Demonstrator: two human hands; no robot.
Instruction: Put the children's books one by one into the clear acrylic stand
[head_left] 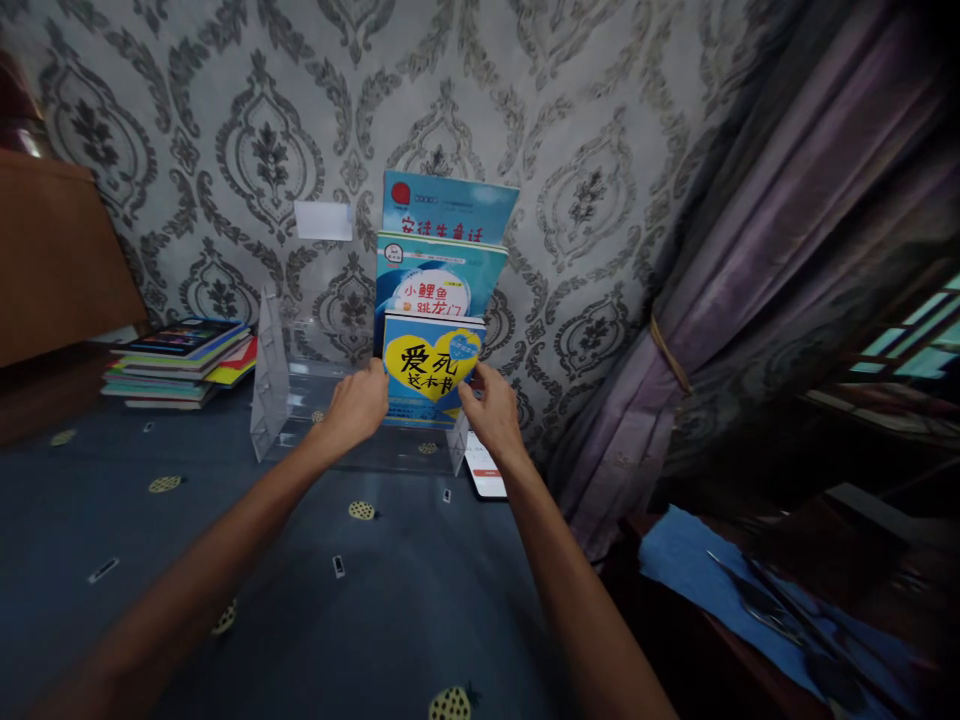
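A blue book with a yellow heart [427, 365] stands upright at the front right of a clear tiered book rack [300, 400]. My left hand [358, 405] grips its left edge, fingers curled and partly hidden. On the opposite edge, my right hand [491, 405] pinches the same book between thumb and fingers. Behind it, one tier up, is a teal book with a white oval [435, 280]. Another teal book with red lettering [448, 210] rises at the back. Whether the front book's lower edge rests on the rack cannot be made out.
A stack of books [180, 365] lies left of the rack. A phone with a lit screen [486, 470] is by the rack's right end. Purple curtain [622, 400] hangs at the right; scissors [757, 605] lie on a blue cloth [690, 555]. Patterned wallpaper [592, 200] is behind.
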